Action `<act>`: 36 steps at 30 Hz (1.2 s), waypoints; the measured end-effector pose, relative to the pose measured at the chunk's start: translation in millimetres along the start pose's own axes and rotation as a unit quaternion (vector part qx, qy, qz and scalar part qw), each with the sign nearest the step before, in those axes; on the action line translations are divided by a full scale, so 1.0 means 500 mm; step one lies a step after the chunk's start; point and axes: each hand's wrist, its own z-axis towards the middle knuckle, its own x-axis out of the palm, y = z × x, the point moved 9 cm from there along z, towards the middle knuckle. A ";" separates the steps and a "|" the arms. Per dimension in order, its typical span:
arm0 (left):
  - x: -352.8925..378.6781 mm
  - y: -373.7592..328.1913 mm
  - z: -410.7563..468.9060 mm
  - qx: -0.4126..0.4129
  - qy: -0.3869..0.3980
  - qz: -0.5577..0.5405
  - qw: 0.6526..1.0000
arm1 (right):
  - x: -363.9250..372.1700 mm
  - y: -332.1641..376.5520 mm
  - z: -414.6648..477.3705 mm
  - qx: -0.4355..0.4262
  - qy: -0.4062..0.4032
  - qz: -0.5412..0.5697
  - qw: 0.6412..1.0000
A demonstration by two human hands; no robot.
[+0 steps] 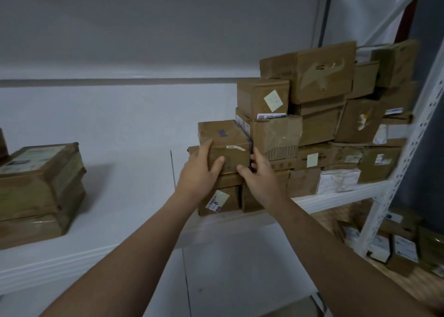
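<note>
1. Two hands are on one small box (224, 146), which sits at the left end of a pile of boxes (319, 127) on a white shelf (336, 198).
2. Left hand (200, 172): the fingers are curled over the small box's upper left edge and the thumb lies across its near face. The hand grips the box.
3. Right hand (260, 177): the thumb presses on the lower near face. The fingers go round the right side of the small box and are mostly hidden there, so the hold appears to be a grip, though the fingertips cannot be confirmed.
4. Position: the small box is on top of a labelled box (221, 200) that stands at the near edge of the shelf. Whether it rests there or is raised slightly cannot be told.
5. Just right of the small box stands a taped box (276, 136), with the right hand's fingers between the two.
6. Above the taped box is a box with a square sticker (263, 98). Farther right, at the top of the pile, is a large box (319, 74) with a pale animal shape on its face.
7. Well apart to the left, a stack of flat parcels (40, 189) lies on the white surface.
8. At the right edge, a perforated white post (413, 148) carries the shelf. More parcels (384, 242) lie on a lower level beside it.
</note>
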 end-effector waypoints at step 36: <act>-0.160 -0.015 -0.184 -0.104 -0.052 -0.324 0.939 | 0.076 0.197 -0.213 -0.294 0.021 0.131 0.946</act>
